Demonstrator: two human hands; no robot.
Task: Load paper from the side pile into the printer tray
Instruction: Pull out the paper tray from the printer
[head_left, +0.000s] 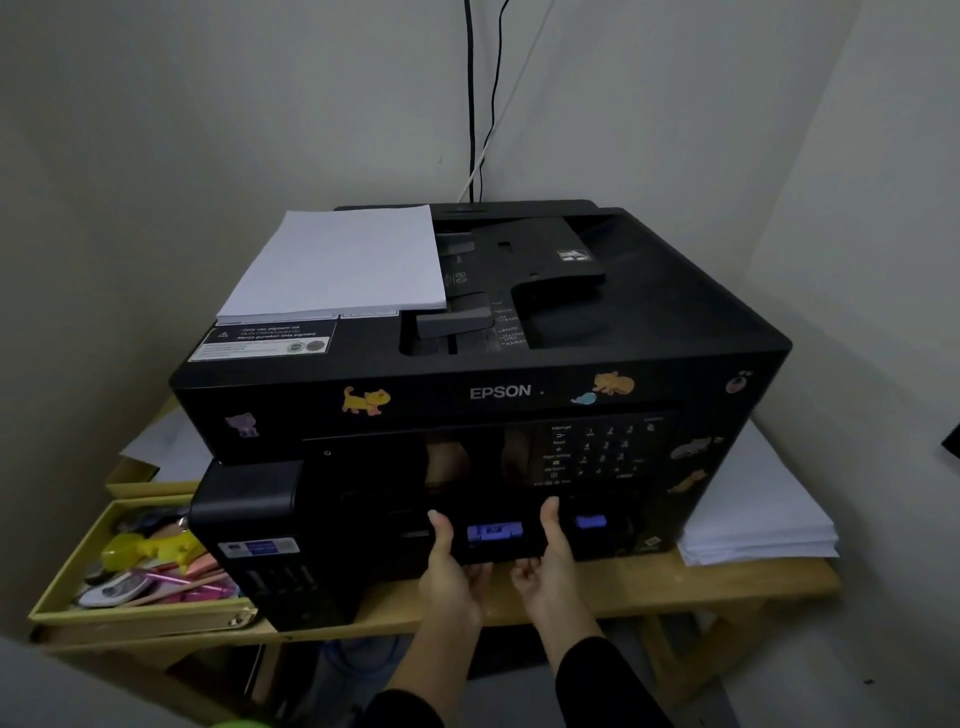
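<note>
Both my hands grip the front of the paper tray (493, 540) low on the printer (483, 395): left hand (451, 574) and right hand (551, 566), thumbs on top, fingers curled under its edge. My paper pile (753, 519) waits on the desk (675, 587), at the printer's right. If I pull unevenly, the tray may jam, or the printer may slide forward.
</note>
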